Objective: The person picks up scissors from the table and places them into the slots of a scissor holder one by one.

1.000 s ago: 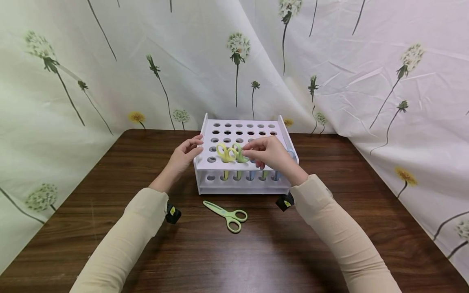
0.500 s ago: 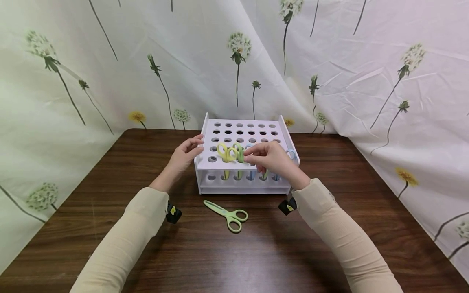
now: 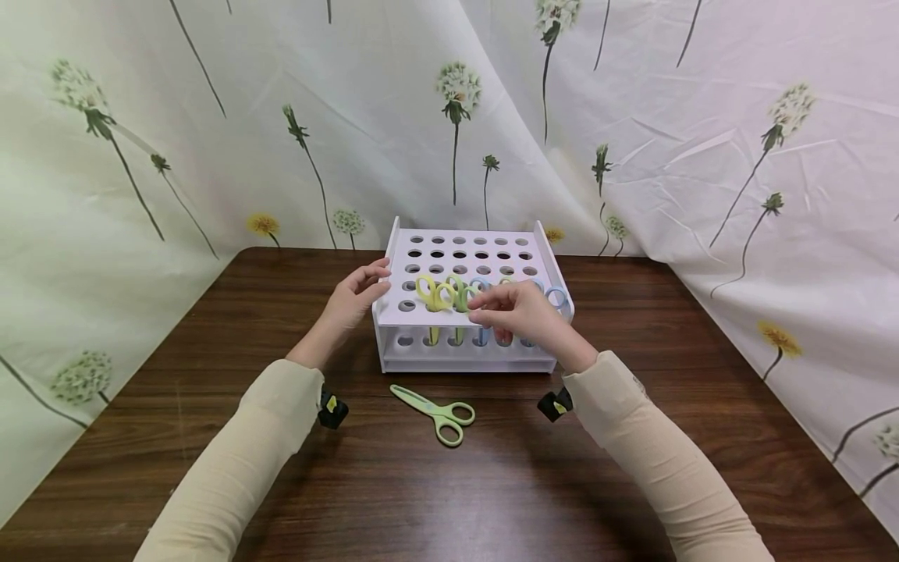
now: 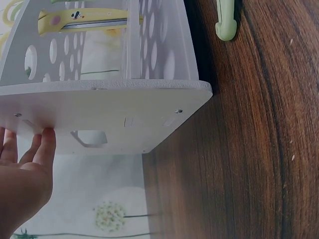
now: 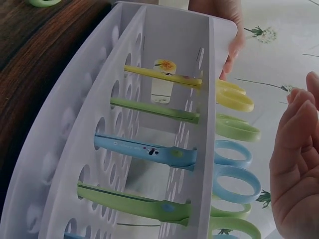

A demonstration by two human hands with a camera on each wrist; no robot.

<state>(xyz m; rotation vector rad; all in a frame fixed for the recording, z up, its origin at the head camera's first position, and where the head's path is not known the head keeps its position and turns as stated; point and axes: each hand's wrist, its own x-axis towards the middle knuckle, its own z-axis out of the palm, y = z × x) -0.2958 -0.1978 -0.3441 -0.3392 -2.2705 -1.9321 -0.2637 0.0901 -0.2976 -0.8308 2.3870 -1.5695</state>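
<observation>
The white rack (image 3: pixel 467 364) with rows of round holes stands on the table, several scissors standing handles-up in its front rows. Against its left side panel rest the fingertips of my left hand (image 3: pixel 350 303), as the left wrist view confirms. Just off the handles hovers my right hand (image 3: pixel 525 314); the right wrist view shows a gap and nothing in its bent fingers. Along the rack sit yellow scissors (image 5: pixel 164 76), green scissors (image 5: pixel 154 110), blue scissors (image 5: pixel 172 155) and another green pair (image 5: pixel 167 211). Partly hidden behind the right hand is a blue handle (image 3: pixel 558 296).
Another pair of light green scissors (image 3: pixel 434 409) lies flat on the brown wooden table (image 3: pixel 449 499), in front of the rack. Behind the table hangs a white cloth (image 3: pixel 393 117) printed with dandelions.
My right hand has drawn slightly down and to the right, away from the green handle, leaving more blue handles visible. My left hand stays at the rack's side.
</observation>
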